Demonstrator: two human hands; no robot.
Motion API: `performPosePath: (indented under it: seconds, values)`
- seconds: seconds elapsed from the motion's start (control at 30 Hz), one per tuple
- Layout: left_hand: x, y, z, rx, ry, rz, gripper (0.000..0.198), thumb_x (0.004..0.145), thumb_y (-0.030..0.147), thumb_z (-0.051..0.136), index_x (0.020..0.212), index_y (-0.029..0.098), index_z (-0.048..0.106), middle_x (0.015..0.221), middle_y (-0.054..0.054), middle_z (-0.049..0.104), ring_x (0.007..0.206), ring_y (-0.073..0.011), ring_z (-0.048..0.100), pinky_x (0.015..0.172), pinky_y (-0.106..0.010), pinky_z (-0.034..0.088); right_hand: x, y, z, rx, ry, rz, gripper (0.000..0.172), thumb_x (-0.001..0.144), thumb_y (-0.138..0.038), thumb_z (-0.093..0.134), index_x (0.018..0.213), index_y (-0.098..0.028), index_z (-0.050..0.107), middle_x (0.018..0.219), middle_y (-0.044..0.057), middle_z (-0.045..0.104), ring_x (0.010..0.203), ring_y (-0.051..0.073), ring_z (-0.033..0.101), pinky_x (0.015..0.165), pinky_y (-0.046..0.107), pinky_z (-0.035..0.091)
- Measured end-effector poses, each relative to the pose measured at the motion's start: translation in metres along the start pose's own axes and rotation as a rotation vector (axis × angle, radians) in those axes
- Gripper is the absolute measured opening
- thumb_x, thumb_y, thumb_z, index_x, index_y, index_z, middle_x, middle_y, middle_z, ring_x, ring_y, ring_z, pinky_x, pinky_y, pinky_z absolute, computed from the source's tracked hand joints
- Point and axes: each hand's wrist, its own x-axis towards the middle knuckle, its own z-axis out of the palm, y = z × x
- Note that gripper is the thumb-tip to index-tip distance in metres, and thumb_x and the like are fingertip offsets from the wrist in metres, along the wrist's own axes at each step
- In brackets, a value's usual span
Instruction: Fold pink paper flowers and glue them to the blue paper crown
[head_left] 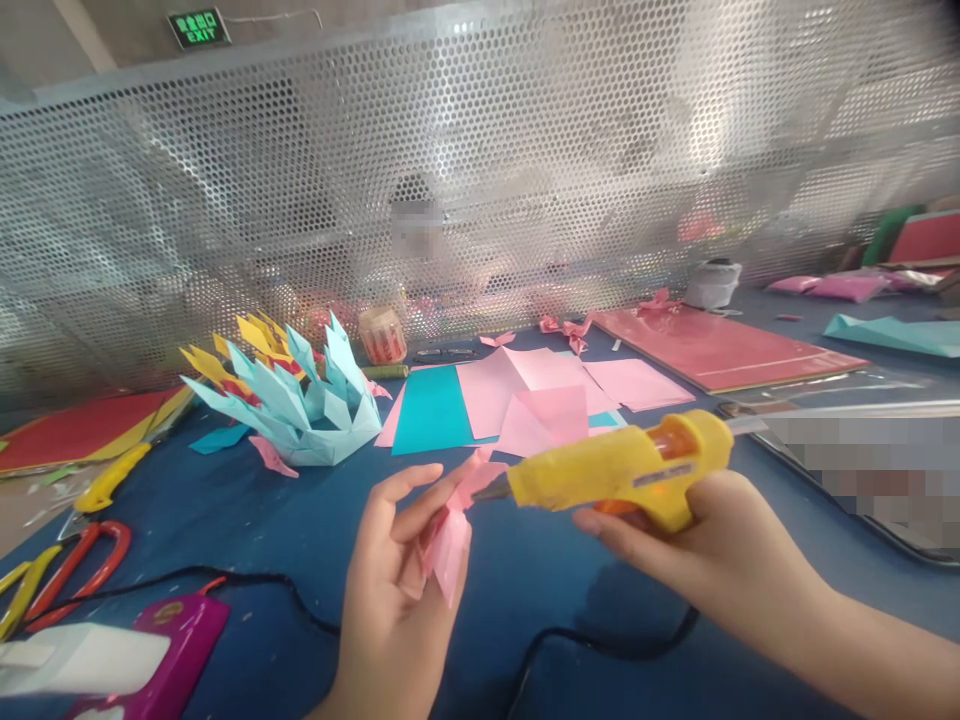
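Observation:
My left hand (409, 570) pinches a small folded pink paper piece (451, 540) upright over the blue table (300, 525). In my right hand (731, 550) is a yellow hot glue gun (600, 468), with fingers wrapped round its grip and trigger. Its metal nozzle points left and is at the upper edge of the pink piece; whether it touches, I cannot tell. A clear glue stick (748, 426) juts from the back of the gun. Left of centre stands a light blue folded paper crown-like shape (334, 435), with a pink folded piece (271, 456) lying beside it.
Pink paper sheets (559, 415) overlap a teal sheet (431, 410) behind my hands. At left lie scissors (97, 570), a yellow-handled cutter (112, 480) and a purple power strip (184, 650). A black cord (592, 645) crosses the table. Perforated metal mesh (480, 150) stands behind.

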Motion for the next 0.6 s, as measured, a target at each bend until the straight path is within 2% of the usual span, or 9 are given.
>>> performPosePath:
  seconds: [0.1,0.23,0.33,0.47,0.6]
  values:
    - [0.002,0.000,-0.003,0.058,0.044,-0.023,0.025,0.078,0.028,0.068,0.099,0.027,0.054,0.109,-0.003,0.073,0.110,-0.0175,0.063,0.089,-0.022,0.050,0.005,-0.002,-0.001,0.122,0.003,0.164,0.037,0.074,-0.056,0.061,0.065,-0.021,0.051,0.046,-0.004,0.052,0.040,0.013,0.048,0.037,0.023,0.039]
    - [0.003,0.003,-0.006,0.110,0.086,-0.016,0.025,0.078,0.033,0.068,0.098,0.026,0.055,0.106,-0.002,0.074,0.107,-0.0172,0.064,0.088,-0.022,0.050,0.015,0.001,-0.001,0.312,-0.163,0.236,0.034,0.087,-0.054,0.046,0.078,-0.022,0.042,0.055,-0.007,0.048,0.042,0.009,0.046,0.042,0.022,0.041]
    - [0.001,0.008,-0.007,0.082,0.088,0.038,0.026,0.077,0.031,0.070,0.097,0.026,0.056,0.103,-0.002,0.075,0.106,-0.0163,0.065,0.084,-0.019,0.052,0.019,0.004,0.002,0.306,-0.263,0.269,0.028,0.091,-0.047,0.042,0.080,-0.021,0.039,0.059,-0.008,0.047,0.041,0.008,0.046,0.043,0.022,0.040]
    - [-0.007,0.015,-0.007,0.085,0.081,0.163,0.021,0.078,0.025,0.069,0.096,0.029,0.058,0.095,0.003,0.076,0.096,-0.0108,0.068,0.079,-0.013,0.052,0.021,-0.003,0.009,0.253,-0.313,0.227,0.021,0.092,-0.037,0.041,0.085,-0.018,0.046,0.063,-0.005,0.051,0.046,0.011,0.053,0.045,0.024,0.044]
    - [-0.013,0.018,-0.009,0.076,0.046,0.303,0.026,0.080,0.014,0.064,0.098,0.032,0.061,0.094,0.007,0.075,0.092,-0.0079,0.068,0.082,-0.013,0.051,0.023,-0.020,0.030,0.140,-0.335,0.094,0.017,0.090,-0.029,0.047,0.082,-0.016,0.054,0.067,-0.001,0.057,0.058,0.014,0.056,0.049,0.025,0.045]
